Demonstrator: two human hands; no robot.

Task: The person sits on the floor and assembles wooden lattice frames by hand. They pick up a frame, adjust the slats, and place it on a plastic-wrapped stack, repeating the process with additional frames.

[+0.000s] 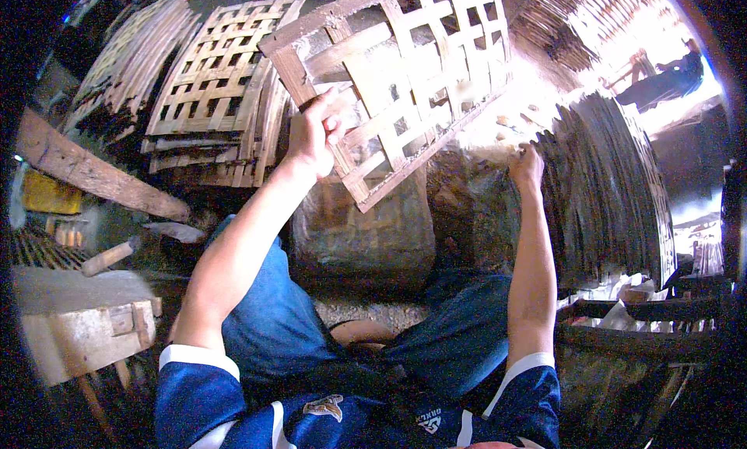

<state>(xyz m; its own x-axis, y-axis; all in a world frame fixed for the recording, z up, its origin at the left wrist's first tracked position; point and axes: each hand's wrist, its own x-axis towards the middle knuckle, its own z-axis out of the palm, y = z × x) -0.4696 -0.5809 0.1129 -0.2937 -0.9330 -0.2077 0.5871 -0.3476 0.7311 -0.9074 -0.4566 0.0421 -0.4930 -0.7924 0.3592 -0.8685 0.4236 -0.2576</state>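
Note:
A wooden lattice panel (420,99), woven from thin flat slats inside a narrow frame, is tilted up in front of me. My left hand (315,134) is closed round the left bar of that frame. To the panel's right, my right hand (527,167) reaches forward with its fingers curled, beside small pale pieces (510,126) in the glare. Whatever those fingers hold, if anything, is too small and overexposed to make out. Below the panel stands a dark worn block (362,235), between my knees.
Stacked lattice panels (210,83) lean at the far left. A tall stack of thin slats (599,192) stands just right of my right arm. At the left are a curved wooden beam (93,165) and a wooden bench (82,332). Another person (669,79) is at the far right.

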